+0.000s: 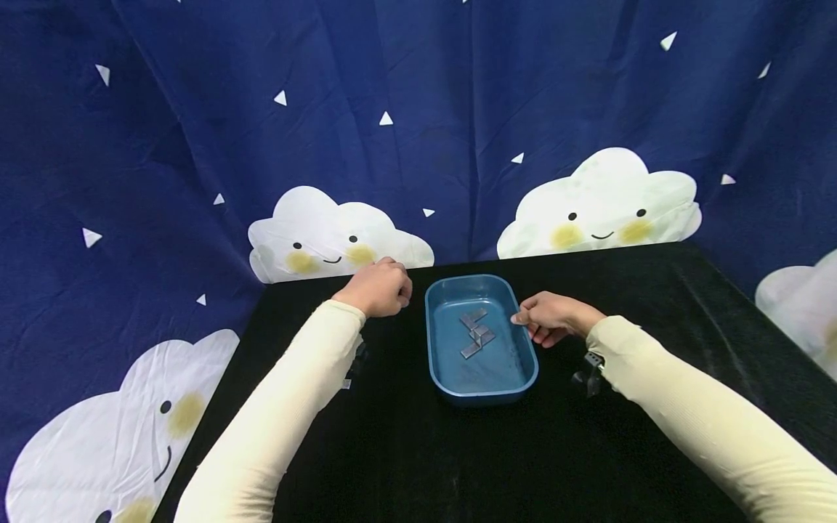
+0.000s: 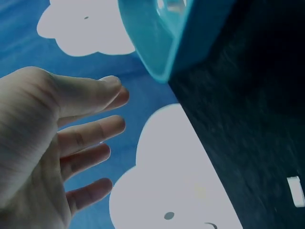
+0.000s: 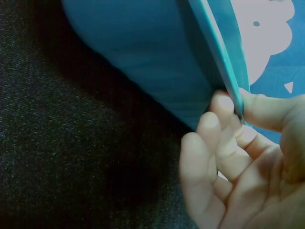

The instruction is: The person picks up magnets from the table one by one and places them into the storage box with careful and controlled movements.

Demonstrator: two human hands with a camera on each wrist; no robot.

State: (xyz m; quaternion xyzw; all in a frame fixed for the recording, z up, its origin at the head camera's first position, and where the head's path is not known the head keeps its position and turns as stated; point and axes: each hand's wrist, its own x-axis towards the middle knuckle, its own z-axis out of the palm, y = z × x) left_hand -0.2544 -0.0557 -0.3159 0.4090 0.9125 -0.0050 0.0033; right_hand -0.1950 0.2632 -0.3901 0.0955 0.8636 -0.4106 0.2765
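Observation:
A blue rectangular plastic bin (image 1: pixel 482 394) stands on the black-covered table. On its floor several small grey flat pieces (image 1: pixel 477 335) lie in a loose zigzag, some overlapping. My right hand (image 1: pixel 552 317) pinches the bin's right rim. In the right wrist view its thumb is on the inside of the wall and the fingertips (image 3: pixel 222 106) are on the outside. Left of the bin, my left hand (image 1: pixel 379 288) hovers apart from it. Its fingers (image 2: pixel 93 133) are loosely bent in the left wrist view, with nothing visible between them.
A small whitish piece (image 1: pixel 346 383) lies on the black cloth (image 1: pixel 392 457) near my left forearm. Behind the table hangs a dark blue curtain (image 1: pixel 418 87) printed with smiling clouds and white triangles. Dark wrist devices (image 1: pixel 591 370) hang below the sleeves.

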